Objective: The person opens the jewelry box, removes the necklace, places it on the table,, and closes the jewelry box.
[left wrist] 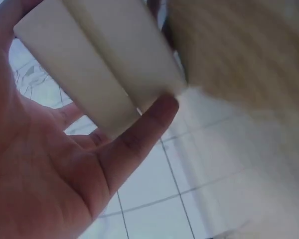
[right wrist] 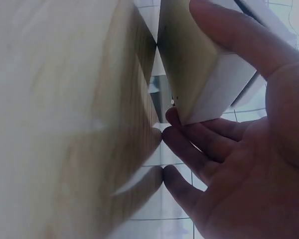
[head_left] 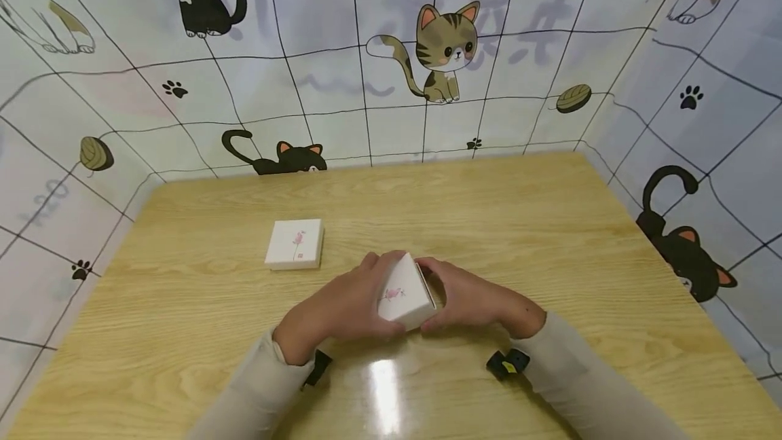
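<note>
A small white cardboard box (head_left: pixel 411 301) with a pink flower print is held tilted between both hands, in front of the person. My left hand (head_left: pixel 351 299) grips it from the left, with the thumb along the near edge. From the right, my right hand (head_left: pixel 473 296) grips the other side with thumb and fingers. A seam between lid and base runs across the box (left wrist: pixel 107 55) in the left wrist view, partly parted. In the right wrist view, the thumb lies over the box (right wrist: pixel 219 82) and fingertips sit at its lower corner, close over the table.
A second white box (head_left: pixel 296 244) with the same pink print lies on the wooden table (head_left: pixel 489 216), farther back and left. Cat-patterned white sheets (head_left: pixel 330 87) stand behind the table and along both sides. A bright reflection shows on the near tabletop.
</note>
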Motion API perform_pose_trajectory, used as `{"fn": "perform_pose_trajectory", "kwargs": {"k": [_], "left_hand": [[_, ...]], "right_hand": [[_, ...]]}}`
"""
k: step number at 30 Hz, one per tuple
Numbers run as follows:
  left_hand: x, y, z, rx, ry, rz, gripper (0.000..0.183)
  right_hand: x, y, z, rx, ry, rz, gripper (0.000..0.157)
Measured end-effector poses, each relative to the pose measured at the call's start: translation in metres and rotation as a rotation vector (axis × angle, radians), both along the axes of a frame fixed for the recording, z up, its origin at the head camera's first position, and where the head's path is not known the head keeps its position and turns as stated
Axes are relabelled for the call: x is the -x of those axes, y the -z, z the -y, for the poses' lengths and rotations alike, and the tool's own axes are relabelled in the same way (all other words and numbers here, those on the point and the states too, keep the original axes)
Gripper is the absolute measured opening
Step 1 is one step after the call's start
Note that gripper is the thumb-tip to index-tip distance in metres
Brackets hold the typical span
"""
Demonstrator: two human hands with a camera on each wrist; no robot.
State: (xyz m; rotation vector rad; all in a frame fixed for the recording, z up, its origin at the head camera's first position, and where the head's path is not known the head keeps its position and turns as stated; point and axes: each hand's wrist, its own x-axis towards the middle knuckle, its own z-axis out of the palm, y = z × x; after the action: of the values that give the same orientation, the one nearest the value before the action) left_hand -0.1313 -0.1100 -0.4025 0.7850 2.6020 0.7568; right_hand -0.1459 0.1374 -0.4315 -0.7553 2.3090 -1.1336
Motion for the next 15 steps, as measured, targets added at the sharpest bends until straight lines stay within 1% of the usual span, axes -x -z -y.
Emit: {"fn": "perform_pose_trajectory", "kwargs": {"k": [4,7,13,15], "left_hand": [[0.004,-0.005,0.007,-0.034,-0.026,-0.036,0.11],[0.006,-0.01,0.016,-0.047,-0.053,-0.065,0.112],[0.004,-0.022,0.037,-0.01,-0.129,-0.112,0.113],[0.002,-0.024,0.041,0.007,-0.136,-0.113,0.113]], "right_hand": [[0.002,0.004,-0.002,0.003,0.016,-0.008,0.1],[0.003,0.005,-0.002,0.005,0.011,0.001,0.102],[0.001,0.002,0.0,-0.022,0.0,0.006,0.105],[-0.001,0.001,0.0,-0.038,0.004,-0.009,0.104]]}}
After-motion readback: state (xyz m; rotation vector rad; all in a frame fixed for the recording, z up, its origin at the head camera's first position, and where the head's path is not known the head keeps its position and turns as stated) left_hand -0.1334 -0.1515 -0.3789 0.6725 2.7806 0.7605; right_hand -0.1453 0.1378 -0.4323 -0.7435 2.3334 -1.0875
